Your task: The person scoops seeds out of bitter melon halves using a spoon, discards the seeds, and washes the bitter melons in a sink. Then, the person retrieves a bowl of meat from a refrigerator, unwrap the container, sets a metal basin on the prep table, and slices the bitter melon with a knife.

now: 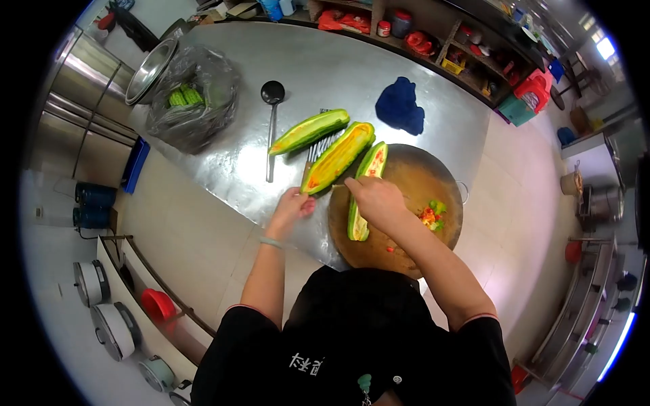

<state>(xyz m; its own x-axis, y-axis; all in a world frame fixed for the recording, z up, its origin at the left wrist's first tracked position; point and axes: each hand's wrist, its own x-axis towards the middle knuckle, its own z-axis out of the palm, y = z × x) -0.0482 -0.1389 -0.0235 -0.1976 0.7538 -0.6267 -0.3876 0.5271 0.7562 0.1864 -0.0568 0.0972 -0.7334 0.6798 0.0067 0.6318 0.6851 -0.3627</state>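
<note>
My left hand [293,205] pinches the lower tip of a split bitter melon half [338,159], whose orange hollow faces up. My right hand [378,201] is closed over another bitter melon half [359,223] on the round wooden chopping board [433,172]. What its fingers hold, if anything, is hidden. Red flecks remain in that half's hollow. A third half [308,132], paler inside, lies at the upper left on the metal table. Red and green scraps [432,216] sit in a small pile on the board, right of my right forearm.
A striped, shiny item [323,145] lies partly under the halves. Left of them are a black ladle [272,95] and a grey plastic bag [210,122] with green bitter melons. A dark blue cloth [399,106] lies behind the board. Shelves with jars [384,28] line the far edge.
</note>
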